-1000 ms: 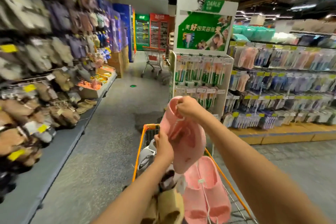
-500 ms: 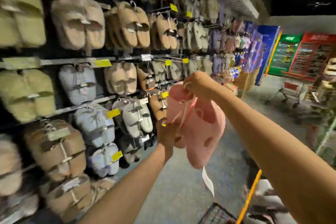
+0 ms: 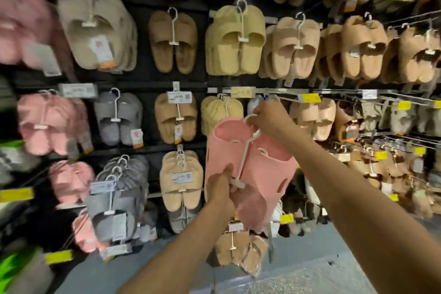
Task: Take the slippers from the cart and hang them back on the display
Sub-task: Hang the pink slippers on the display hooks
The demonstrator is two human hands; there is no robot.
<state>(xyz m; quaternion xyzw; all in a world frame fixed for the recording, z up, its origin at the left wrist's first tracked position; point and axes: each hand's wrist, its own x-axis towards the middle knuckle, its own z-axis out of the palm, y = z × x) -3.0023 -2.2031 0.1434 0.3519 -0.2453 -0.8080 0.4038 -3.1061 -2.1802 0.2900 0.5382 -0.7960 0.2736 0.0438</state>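
Note:
A pair of pink slippers point(image 3: 267, 164) on a white plastic hanger point(image 3: 244, 150) hangs in front of the slipper display wall point(image 3: 148, 79). My right hand point(image 3: 269, 119) pinches the hanger's hook at the top, just below a rail with price tags. My left hand point(image 3: 220, 188) grips the lower part of the pair near the hanger's clip. The cart is out of view.
Rows of beige, tan, grey and pink slippers hang on pegs across the wall. Yellow price tags point(image 3: 310, 97) line the rails. A grey base shelf point(image 3: 298, 277) runs along the bottom, with tan slippers point(image 3: 238, 250) hanging just above it.
I have turned from the cart and aisle to face the display wall. Both hands carried the pink slippers up close to the pegs; the cart has left the view.

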